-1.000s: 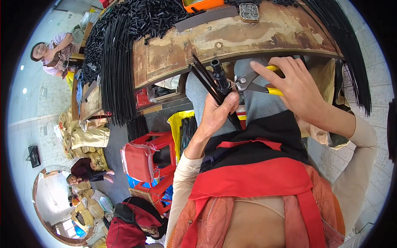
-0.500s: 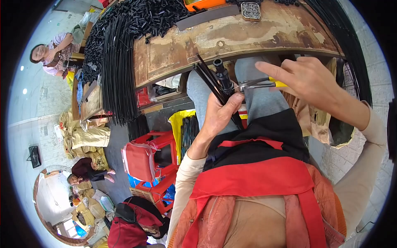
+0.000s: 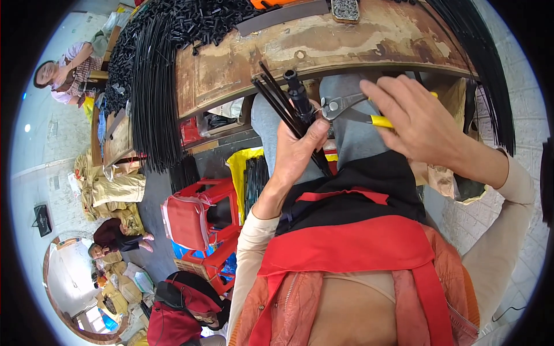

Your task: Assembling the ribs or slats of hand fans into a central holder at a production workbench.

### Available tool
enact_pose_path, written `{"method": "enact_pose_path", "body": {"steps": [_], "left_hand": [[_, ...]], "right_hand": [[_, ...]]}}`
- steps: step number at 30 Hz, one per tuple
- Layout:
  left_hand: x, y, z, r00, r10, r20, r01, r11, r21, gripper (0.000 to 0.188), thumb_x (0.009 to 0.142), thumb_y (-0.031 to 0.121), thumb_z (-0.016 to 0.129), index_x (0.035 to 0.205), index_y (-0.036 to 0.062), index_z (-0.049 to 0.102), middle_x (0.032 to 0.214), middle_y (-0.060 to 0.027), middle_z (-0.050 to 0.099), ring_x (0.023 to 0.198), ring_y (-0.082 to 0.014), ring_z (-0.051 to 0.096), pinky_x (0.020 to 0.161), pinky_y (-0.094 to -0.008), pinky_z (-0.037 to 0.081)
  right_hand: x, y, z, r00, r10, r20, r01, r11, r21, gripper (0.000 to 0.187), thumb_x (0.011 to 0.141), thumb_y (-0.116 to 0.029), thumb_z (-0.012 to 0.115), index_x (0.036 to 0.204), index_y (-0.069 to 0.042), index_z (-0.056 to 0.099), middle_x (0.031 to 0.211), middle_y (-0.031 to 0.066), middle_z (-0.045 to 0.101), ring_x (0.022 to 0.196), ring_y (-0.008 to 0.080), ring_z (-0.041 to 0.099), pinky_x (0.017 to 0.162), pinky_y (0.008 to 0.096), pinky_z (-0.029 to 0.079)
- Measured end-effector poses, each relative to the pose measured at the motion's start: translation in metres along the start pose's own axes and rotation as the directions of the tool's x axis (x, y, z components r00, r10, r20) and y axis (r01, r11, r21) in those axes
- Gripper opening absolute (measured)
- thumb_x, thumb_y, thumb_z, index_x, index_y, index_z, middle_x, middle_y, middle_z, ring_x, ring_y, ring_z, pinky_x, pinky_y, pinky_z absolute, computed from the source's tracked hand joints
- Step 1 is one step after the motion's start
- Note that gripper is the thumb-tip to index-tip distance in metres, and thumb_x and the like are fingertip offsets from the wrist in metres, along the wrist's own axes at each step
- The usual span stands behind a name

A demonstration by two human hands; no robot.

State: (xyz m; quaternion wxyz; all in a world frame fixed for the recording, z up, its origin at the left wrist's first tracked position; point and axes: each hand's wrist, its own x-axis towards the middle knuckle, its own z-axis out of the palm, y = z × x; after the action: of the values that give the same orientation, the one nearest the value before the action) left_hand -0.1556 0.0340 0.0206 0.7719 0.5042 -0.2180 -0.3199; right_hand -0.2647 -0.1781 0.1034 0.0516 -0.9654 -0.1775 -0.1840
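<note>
My left hand (image 3: pixel 295 153) is closed round several thin black rods (image 3: pixel 276 104) and a stepped black tubular piece (image 3: pixel 298 92), all pointing up and away from me over my lap. My right hand (image 3: pixel 424 115) grips a pair of pincers (image 3: pixel 344 106) with yellow handles. Their metal head is beside the tubular piece, near my left thumb, where a thin bit of wire shows. The handles are spread apart, with my right fingers over them. Whether the jaws touch the wire is too small to tell.
Beyond my knees stands a worn wooden table (image 3: pixel 242 69), with a heap of short black tubes (image 3: pixel 196 26), a hanging bundle of black rods (image 3: pixel 153 109) and a small metal tin (image 3: pixel 345 10). Red stools (image 3: pixel 193 222) are at my left. Other people sit farther off.
The pincer handles have spread wider, and the pincers have turned so their head shows broadside. The whole view has shifted slightly; my left hand still holds the rods.
</note>
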Motion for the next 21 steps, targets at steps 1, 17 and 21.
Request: {"method": "enact_pose_path", "body": {"steps": [1, 17, 21], "left_hand": [[0.001, 0.003, 0.001, 1.0, 0.002, 0.027, -0.002, 1.0, -0.019, 0.026, 0.09, 0.017, 0.069, 0.105, 0.003, 0.054, 0.069, 0.0038, 0.049, 0.055, -0.0041, 0.041, 0.05, -0.0204, 0.033], [0.006, 0.028, -0.001, 0.987, -0.076, 0.138, 0.079, 0.997, -0.01, 0.043, 0.086, 0.025, 0.074, 0.118, 0.0012, 0.06, 0.079, 0.0032, 0.056, 0.067, -0.0044, 0.052, 0.063, -0.02, 0.047], [0.007, 0.031, -0.004, 0.965, -0.079, 0.25, 0.041, 0.988, 0.152, 0.038, 0.086, 0.025, 0.073, 0.114, 0.0007, 0.065, 0.076, 0.0035, 0.056, 0.064, -0.003, 0.048, 0.057, -0.0192, 0.039]], "right_hand": [[0.0, 0.001, 0.001, 0.999, -0.03, -0.018, 0.031, 0.998, 0.057, 0.052, 0.079, -0.017, 0.069, 0.121, 0.003, 0.048, 0.094, 0.0155, 0.058, 0.086, 0.0319, 0.061, 0.072, 0.0383, 0.05], [-0.015, -0.001, 0.001, 0.955, 0.158, 0.251, -0.269, 0.818, 0.508, 0.046, 0.08, -0.009, 0.067, 0.12, 0.003, 0.047, 0.072, 0.0117, 0.057, 0.063, 0.0287, 0.063, 0.058, 0.0349, 0.051], [0.003, 0.0, -0.018, 0.474, -0.185, 0.861, -0.88, -0.1, 0.464, 0.042, 0.081, -0.011, 0.067, 0.115, 0.001, 0.048, 0.062, 0.0071, 0.054, 0.06, 0.0216, 0.064, 0.054, 0.0322, 0.048]]}}
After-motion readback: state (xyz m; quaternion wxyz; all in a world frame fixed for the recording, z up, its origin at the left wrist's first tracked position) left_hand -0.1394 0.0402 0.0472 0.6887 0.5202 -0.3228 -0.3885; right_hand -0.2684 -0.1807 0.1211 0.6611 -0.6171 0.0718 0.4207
